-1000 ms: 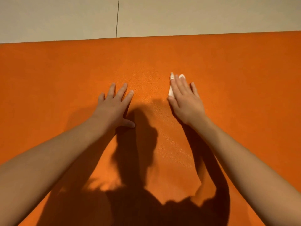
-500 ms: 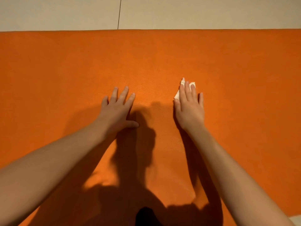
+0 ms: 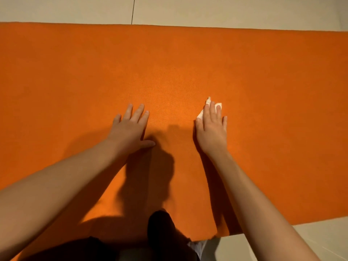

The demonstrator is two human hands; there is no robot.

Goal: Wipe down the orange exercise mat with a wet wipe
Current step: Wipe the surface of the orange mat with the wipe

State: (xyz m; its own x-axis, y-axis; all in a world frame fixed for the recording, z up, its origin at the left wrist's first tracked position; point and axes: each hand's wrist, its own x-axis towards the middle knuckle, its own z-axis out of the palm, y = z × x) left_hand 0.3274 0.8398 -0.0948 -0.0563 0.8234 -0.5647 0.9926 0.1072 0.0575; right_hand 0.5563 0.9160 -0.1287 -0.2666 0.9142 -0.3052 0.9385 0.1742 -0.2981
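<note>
The orange exercise mat (image 3: pixel 188 68) lies flat across the floor and fills most of the view. My right hand (image 3: pixel 212 127) lies palm down on it with straight fingers, pressing a white wet wipe (image 3: pixel 218 105) onto the mat. Only small white corners of the wipe show beyond the fingertips and beside the index finger. My left hand (image 3: pixel 130 129) rests flat on the mat to the left, fingers spread, thumb out, holding nothing.
Pale floor tiles (image 3: pixel 207 10) run beyond the mat's far edge, and more tile (image 3: pixel 310 240) shows at the near right past the mat's near edge. My dark-clothed knee (image 3: pixel 162 228) sits on the mat's near edge. Shadows of my arms fall across the middle.
My right hand has slid the wipe toward me and a little to the right. The view has tipped down, showing the mat's near edge and my knee. The left hand stays planted.
</note>
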